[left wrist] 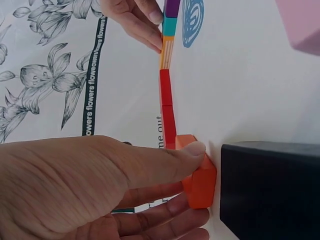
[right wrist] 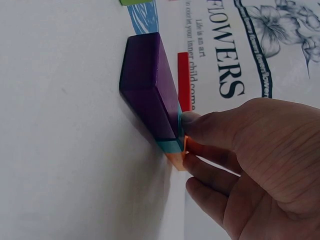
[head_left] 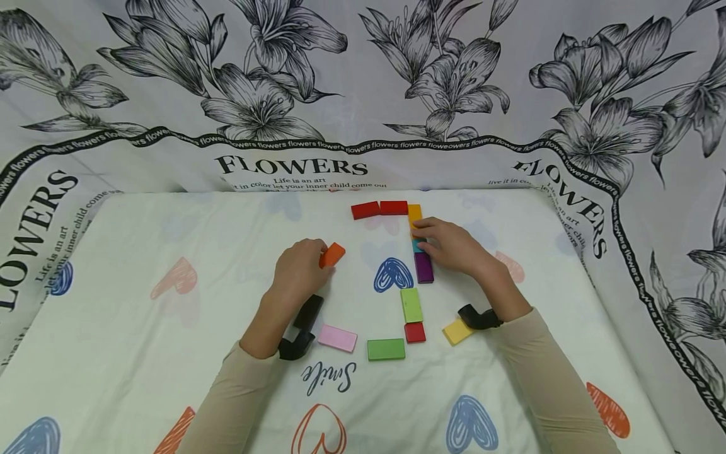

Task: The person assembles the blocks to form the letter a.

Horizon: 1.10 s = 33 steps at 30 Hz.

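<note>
My left hand (head_left: 300, 268) pinches an orange block (head_left: 333, 255) between thumb and fingers, close above the cloth; the left wrist view shows this orange block (left wrist: 201, 182) under the thumb. At the far right of the layout, my right hand (head_left: 450, 244) rests its fingertips against the outer side of a row. That row holds a yellow-orange block (head_left: 415, 212), a teal block (head_left: 416, 246) and a purple block (head_left: 423, 268). In the right wrist view the thumb touches the teal block (right wrist: 171, 146), beside the purple block (right wrist: 150, 80). Fingers partly hide the teal and yellow-orange blocks.
Two red blocks (head_left: 379, 209) continue the row leftward at the top. Nearer lie a light green block (head_left: 411, 305), a small red block (head_left: 415, 332), a green block (head_left: 386, 350), a pink block (head_left: 338, 338), a yellow block (head_left: 457, 331) and a black block (head_left: 309, 312) on the cloth.
</note>
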Available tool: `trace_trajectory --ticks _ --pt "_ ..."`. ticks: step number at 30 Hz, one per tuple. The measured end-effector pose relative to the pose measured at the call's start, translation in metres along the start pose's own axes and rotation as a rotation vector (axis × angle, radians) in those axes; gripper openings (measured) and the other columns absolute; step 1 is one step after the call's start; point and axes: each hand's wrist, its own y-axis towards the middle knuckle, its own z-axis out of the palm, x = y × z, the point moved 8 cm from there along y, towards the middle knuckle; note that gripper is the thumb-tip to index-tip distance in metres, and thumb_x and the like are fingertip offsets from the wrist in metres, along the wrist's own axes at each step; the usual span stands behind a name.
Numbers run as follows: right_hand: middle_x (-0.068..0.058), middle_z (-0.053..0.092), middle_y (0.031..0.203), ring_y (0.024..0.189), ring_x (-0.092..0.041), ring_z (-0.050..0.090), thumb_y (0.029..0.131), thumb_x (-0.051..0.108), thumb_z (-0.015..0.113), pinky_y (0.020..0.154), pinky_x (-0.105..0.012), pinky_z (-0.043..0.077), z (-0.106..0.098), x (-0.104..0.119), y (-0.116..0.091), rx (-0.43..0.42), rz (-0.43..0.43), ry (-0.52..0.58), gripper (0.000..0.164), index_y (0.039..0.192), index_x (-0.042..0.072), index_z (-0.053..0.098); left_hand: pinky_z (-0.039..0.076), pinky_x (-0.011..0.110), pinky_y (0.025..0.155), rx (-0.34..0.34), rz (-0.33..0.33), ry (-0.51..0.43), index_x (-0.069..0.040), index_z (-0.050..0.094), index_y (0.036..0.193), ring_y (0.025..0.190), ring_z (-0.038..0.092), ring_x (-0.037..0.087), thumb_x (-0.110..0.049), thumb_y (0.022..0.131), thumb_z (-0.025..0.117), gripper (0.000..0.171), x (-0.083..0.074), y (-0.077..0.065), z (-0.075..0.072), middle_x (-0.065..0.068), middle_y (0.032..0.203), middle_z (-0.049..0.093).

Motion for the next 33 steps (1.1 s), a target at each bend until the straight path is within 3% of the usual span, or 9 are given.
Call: trace_trajectory --ticks 23,33 --pt "-0.016 0.056 0.158 0.149 -0.04 0.05 0.106 0.016 0.064 0.124 -0.056 0.041 -0.001 -0.006 -0.005 -0.003 0.005 0.012 0.042 0.146 0.003 0.062 0.057 0.042 0.078 -0.031 0.025 -0.008 0.001 0.072 0.128 0.091 0.065 0.031 -0.013 0.094 0.076 0.037 -0.011 0.003 0.003 0.019 0.113 0.074" --pt "-0.016 0.056 0.158 0.149 -0.039 0.051 0.106 0.017 0.065 0.124 -0.055 0.042 0.0 -0.002 0.0 0.002 -0.003 0.019 0.042 0.145 0.003 0.063 0.054 0.037 0.08 0.006 0.074 -0.013 -0.003 0.073 0.13 0.09 0.062 0.027 -0.014 0.094 0.077 0.038 -0.041 0.011 0.016 0.015 0.107 0.073"
